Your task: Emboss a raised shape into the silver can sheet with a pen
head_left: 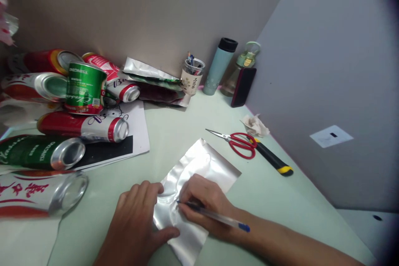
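Pointing left, the slanted pen (pixel 220 217) perhaps touches the sheet (pixel 193 166).

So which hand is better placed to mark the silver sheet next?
Likely the right hand: it holds the pen, tip at the sheet. The left hand has no pen and rests at the sheet's edge, better placed for steadying.

"What lies left on the desk (pixel 174 129)?"
"Cans (pixel 85 89), some on paper (pixel 141 133)."
"Right of the metal sheet (pixel 218 168)?"
"Scissors (pixel 229 137), beside a cutter (pixel 270 156); farther back, a pen cup (pixel 190 82), left of two bottles (pixel 219 68)."
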Demonstrator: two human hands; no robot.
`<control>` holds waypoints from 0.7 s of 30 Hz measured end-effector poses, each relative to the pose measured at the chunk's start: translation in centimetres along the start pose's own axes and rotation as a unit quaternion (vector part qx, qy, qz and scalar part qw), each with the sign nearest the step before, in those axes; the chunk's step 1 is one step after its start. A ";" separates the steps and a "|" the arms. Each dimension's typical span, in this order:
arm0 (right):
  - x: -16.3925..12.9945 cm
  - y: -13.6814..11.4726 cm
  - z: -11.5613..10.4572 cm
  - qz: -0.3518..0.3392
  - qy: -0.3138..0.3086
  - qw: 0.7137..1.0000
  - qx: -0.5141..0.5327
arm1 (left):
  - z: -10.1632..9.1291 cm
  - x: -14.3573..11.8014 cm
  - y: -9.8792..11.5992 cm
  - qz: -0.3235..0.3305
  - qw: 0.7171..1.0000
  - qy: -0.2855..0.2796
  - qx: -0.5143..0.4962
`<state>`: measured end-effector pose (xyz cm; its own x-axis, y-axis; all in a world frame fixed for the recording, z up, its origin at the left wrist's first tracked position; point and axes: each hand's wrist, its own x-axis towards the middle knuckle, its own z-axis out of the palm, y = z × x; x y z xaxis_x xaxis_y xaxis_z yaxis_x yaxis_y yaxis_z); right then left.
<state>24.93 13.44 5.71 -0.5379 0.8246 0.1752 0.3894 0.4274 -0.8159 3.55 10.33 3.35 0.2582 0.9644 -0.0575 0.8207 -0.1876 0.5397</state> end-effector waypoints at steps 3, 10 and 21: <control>-0.1 -0.1 0.1 -0.016 0.002 1.000 -0.023 | 0.1 0.0 0.0 0.001 1.000 0.001 0.004; 0.1 -0.3 0.2 -0.029 0.029 0.998 -0.055 | 0.2 0.1 -0.2 -0.005 1.000 0.001 0.008; 0.1 0.0 0.0 0.020 0.012 0.999 0.021 | 0.3 0.2 -0.5 0.009 1.000 0.014 0.001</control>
<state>24.88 13.50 5.66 -0.5037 0.8500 0.1541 0.3785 0.3775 -0.8451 3.40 10.54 2.79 0.2596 0.9654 -0.0241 0.8168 -0.2062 0.5388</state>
